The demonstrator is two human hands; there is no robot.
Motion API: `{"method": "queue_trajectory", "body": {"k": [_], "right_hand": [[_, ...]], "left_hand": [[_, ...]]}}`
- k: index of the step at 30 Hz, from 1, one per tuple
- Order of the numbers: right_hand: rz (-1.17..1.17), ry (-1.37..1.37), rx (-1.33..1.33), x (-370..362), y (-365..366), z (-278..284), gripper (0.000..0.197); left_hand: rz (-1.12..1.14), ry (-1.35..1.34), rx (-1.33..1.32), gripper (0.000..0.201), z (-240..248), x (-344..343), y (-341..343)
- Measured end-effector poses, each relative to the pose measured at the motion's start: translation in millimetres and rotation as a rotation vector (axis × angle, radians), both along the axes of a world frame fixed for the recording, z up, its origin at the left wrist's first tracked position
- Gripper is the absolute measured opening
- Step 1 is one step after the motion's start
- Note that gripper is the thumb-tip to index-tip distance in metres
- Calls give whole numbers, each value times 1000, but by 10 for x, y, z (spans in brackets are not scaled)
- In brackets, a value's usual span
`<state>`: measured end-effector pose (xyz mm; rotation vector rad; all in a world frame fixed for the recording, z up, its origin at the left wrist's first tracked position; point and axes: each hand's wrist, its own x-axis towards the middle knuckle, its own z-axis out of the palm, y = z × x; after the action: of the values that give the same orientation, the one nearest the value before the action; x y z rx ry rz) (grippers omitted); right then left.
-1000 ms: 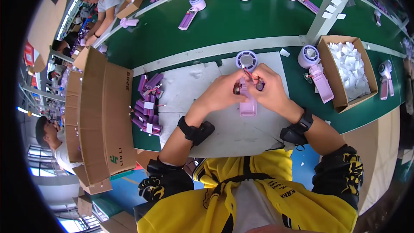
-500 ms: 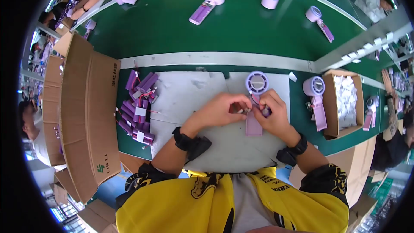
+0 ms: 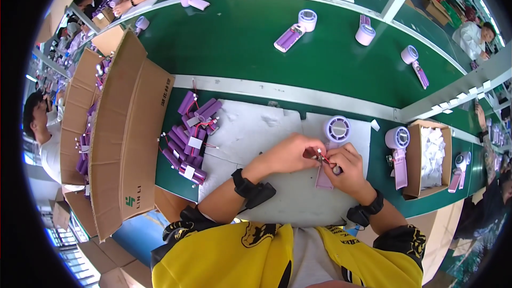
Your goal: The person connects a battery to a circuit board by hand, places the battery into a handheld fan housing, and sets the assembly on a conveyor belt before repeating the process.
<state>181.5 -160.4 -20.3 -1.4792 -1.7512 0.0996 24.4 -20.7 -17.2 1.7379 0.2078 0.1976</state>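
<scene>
A lilac handheld fan (image 3: pixel 337 129) lies on the white foam sheet (image 3: pixel 250 128), its round head away from me and its open handle shell (image 3: pixel 324 180) toward me. Above the handle, my left hand (image 3: pixel 296 154) pinches a small white connector (image 3: pixel 320 152) on red wires. My right hand (image 3: pixel 349 169) is closed around a battery pack, of which little more than the end (image 3: pixel 337 170) shows; its fingers are also close to the wires. Whether the connector touches the fan's circuit board cannot be seen behind the fingers.
Purple battery packs (image 3: pixel 186 138) with red wires are heaped at the left, beside a tall cardboard box (image 3: pixel 133 144). At the right are another opened fan (image 3: pixel 397 138) and a box of white pieces (image 3: pixel 433 154). Several fans (image 3: pixel 306 20) lie on the green belt (image 3: pixel 229 42) beyond a metal rail.
The whole view has shifted, so the bench sits lower and farther right. Both hands stay over the fan; the red wires and white connector now show between them.
</scene>
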Motion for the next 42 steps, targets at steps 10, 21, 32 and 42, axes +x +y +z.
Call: {"method": "queue_trajectory", "body": {"k": [10,21,32,42], "right_hand": [[-28,40,-54,4,-41,60,28],[-58,1,-80,-69,9,154,29],[4,-60,-145,-126,14,302,27],[43,58,-126,-22,16,267,23]], "left_hand": [[-39,12,36,30,147,11,50],[54,-53,45,34,197,-37,47],[17,72,195,29,307,-92,99],[39,-1,92,33,342,-21,107]]}}
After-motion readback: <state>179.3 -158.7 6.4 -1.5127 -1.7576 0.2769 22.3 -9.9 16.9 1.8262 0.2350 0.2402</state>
